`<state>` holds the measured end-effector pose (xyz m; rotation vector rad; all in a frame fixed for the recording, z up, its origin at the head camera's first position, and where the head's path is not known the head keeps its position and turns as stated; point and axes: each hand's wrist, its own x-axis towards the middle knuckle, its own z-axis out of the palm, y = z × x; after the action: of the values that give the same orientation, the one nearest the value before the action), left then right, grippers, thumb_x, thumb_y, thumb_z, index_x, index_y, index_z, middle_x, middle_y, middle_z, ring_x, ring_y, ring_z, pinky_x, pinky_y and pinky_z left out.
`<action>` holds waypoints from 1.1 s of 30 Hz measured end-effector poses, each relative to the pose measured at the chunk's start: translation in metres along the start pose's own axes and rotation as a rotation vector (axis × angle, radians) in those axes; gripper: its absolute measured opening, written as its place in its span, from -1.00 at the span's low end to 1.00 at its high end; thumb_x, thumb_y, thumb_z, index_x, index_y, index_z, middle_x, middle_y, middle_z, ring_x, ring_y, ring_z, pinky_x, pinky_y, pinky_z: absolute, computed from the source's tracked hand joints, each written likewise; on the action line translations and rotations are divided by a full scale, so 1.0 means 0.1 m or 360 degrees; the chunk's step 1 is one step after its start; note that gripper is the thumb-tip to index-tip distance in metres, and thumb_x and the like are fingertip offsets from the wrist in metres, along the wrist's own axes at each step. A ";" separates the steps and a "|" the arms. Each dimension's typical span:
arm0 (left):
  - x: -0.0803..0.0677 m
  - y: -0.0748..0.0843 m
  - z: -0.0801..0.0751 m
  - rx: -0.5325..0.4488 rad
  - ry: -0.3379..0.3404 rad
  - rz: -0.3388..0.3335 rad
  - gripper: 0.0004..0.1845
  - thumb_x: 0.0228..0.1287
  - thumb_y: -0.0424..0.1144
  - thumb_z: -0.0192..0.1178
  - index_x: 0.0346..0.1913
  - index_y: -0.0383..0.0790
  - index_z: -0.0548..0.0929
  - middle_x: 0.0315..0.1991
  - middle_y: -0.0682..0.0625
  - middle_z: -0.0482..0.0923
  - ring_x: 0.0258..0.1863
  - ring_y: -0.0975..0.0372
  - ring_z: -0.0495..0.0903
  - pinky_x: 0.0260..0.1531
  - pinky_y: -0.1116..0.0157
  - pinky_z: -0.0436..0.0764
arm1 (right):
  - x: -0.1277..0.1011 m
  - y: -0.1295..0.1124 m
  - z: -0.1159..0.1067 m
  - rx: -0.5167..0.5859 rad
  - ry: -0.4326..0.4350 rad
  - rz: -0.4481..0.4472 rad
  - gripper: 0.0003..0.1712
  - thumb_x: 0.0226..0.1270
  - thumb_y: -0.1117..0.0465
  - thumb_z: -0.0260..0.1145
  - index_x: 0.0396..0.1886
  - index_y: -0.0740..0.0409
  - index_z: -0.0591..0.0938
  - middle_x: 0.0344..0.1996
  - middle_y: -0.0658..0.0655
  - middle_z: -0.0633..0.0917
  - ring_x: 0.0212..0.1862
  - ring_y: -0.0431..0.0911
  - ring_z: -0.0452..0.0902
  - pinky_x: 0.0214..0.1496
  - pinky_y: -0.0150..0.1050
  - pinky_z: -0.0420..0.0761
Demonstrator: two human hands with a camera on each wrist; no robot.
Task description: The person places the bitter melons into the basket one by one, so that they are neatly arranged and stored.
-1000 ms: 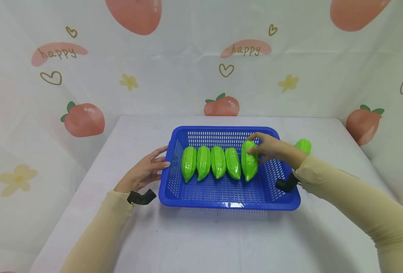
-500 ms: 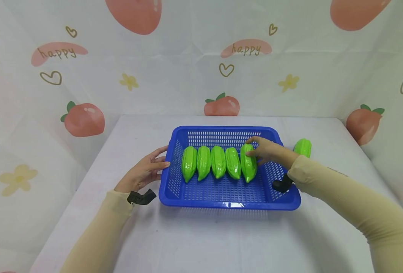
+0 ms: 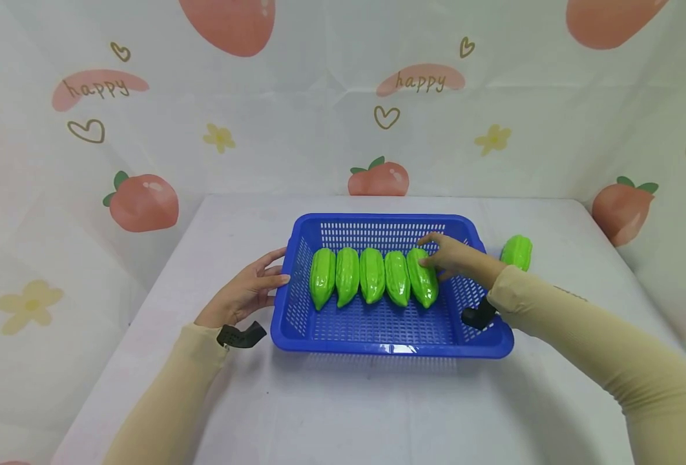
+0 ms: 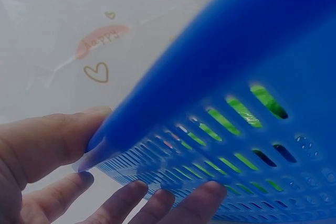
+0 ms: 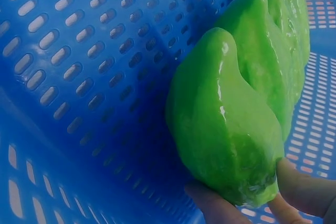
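Observation:
A blue plastic basket point(image 3: 378, 349) with slotted walls stands on the table. Several glossy green bitter gourds point(image 3: 372, 276) lie in a row inside it, pointed ends toward me. My left hand point(image 3: 250, 290) holds the basket's left side, the thumb at the rim point(image 4: 157, 85) and the other fingers below it against the slotted wall. Inside the basket, my right hand point(image 3: 453, 255) grips the far end of the rightmost bitter gourd point(image 3: 423, 279). In the right wrist view that gourd point(image 5: 220, 124) sits between thumb and fingers, beside its neighbour.
Another green bitter gourd point(image 3: 517, 252) lies on the table just right of the basket, partly hidden by my right arm. The white table point(image 3: 343, 413) extends around the basket. Behind it hangs a white cloth point(image 3: 296, 142) printed with peaches, hearts and flowers.
My right hand has set the rightmost gourd down a little to the left, against the row, and tilted it slightly. My left hand has stayed on the basket's side.

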<state>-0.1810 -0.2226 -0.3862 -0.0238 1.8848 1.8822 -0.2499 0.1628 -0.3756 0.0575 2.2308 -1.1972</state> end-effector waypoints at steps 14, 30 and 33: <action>0.00 0.01 0.01 -0.0018 -0.0004 -0.0011 -0.15 0.31 -0.30 0.23 0.54 0.05 0.00 0.36 -0.27 0.29 -0.14 0.18 0.70 -0.06 0.15 0.68 | -0.03 0.01 0.03 -0.0052 0.0020 0.0020 -0.36 0.44 0.36 0.11 0.45 0.22 0.15 0.36 0.51 0.19 0.31 0.43 0.26 0.09 0.20 0.57; -0.01 0.01 0.01 -0.0005 0.0009 0.0000 -0.15 0.31 -0.29 0.23 0.54 0.05 0.01 0.36 -0.27 0.30 -0.16 0.18 0.71 -0.08 0.15 0.69 | -0.03 0.01 0.03 -0.0065 0.0022 0.0022 -0.39 0.46 0.34 0.09 0.45 0.21 0.18 0.32 0.50 0.26 0.31 0.39 0.30 0.12 0.17 0.57; -0.01 0.01 0.01 -0.0002 0.0013 -0.0004 -0.15 0.31 -0.28 0.24 0.54 0.06 0.01 0.36 -0.28 0.29 -0.16 0.18 0.71 -0.08 0.15 0.68 | -0.04 0.00 0.03 -0.0047 0.0024 0.0035 -0.39 0.46 0.34 0.10 0.45 0.20 0.18 0.33 0.49 0.25 0.32 0.39 0.29 0.12 0.18 0.56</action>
<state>-0.1801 -0.2215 -0.3849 -0.0338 1.8883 1.8844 -0.2452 0.1614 -0.3750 0.0793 2.2548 -1.1552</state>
